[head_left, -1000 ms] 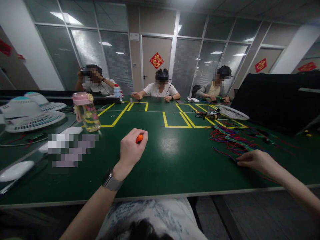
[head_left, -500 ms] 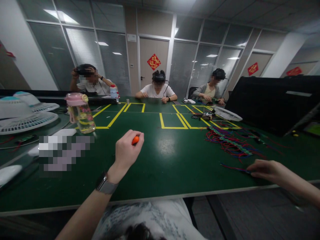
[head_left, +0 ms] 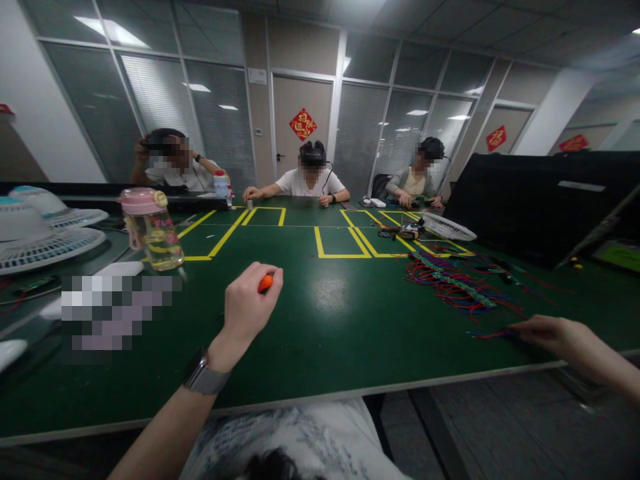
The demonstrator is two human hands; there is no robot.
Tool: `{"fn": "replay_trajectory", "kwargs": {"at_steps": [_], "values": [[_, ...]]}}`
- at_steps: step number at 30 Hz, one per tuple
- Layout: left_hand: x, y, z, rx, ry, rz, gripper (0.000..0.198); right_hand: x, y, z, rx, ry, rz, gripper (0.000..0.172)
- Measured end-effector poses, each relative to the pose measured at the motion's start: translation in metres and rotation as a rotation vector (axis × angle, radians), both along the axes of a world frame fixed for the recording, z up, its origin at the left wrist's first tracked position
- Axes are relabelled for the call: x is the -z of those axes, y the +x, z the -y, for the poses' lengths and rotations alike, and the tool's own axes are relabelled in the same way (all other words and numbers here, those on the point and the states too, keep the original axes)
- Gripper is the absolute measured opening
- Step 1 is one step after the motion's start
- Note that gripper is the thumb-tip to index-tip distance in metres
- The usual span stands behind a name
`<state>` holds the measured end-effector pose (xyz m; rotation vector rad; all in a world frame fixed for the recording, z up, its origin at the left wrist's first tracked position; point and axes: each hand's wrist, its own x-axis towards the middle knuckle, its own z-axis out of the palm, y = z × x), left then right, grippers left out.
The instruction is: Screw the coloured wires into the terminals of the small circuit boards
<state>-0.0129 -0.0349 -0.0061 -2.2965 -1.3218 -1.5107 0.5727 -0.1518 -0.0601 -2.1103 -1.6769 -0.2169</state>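
My left hand is closed above the green table, wrapped around an orange-ended object. Only its rounded orange end shows, so its kind is hidden. At the right, my right hand pinches a short bundle of red and blue wires low over the table near the front edge. The wires' loose ends point left; whatever they join inside my fingers is hidden. Just beyond that hand lies a row of small green circuit boards with many red and blue wires fanning out.
A pink-lidded bottle, white fans and a blurred-out patch are at the left. Yellow tape marks the green table. A black case-like panel stands right. Three people sit opposite.
My right hand has moved slightly right with the wires. My left hand keeps its grip. The view has shifted a little. The person in the middle now reaches to a small cylinder.
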Motion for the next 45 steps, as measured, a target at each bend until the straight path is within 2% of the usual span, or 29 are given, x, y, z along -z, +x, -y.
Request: {"fn": "replay_trajectory", "kwargs": {"at_steps": [1, 6, 13, 23, 29, 34, 40, 45], "values": [[0.0, 0.0, 0.0, 0.001, -0.001, 0.002, 0.024, 0.003, -0.002, -0.003, -0.061, -0.066, -0.061, 0.033], [-0.001, -0.001, 0.0, 0.006, -0.01, 0.005, 0.024, 0.018, -0.002, -0.012, 0.044, 0.069, 0.009, 0.042], [0.0, 0.0, -0.001, 0.014, -0.015, -0.01, 0.024, 0.033, -0.002, -0.019, 0.129, 0.189, 0.07, 0.044], [0.0, 0.0, 0.0, -0.008, -0.002, -0.01, 0.023, 0.033, -0.02, -0.017, 0.157, 0.261, -0.013, 0.046], [0.0, 0.0, -0.001, 0.001, 0.001, -0.005, 0.023, 0.036, -0.024, -0.018, 0.18, 0.315, -0.126, 0.055], [0.001, -0.001, 0.0, 0.004, -0.002, -0.014, 0.024, 0.034, -0.029, -0.018, 0.23, 0.298, -0.169, 0.063], [0.0, -0.001, 0.001, 0.012, 0.009, -0.018, 0.024, 0.03, -0.036, -0.015, 0.271, 0.288, -0.162, 0.059], [0.0, -0.001, 0.001, 0.004, 0.017, -0.021, 0.024, 0.033, -0.035, -0.015, 0.269, 0.332, -0.215, 0.052]]}}
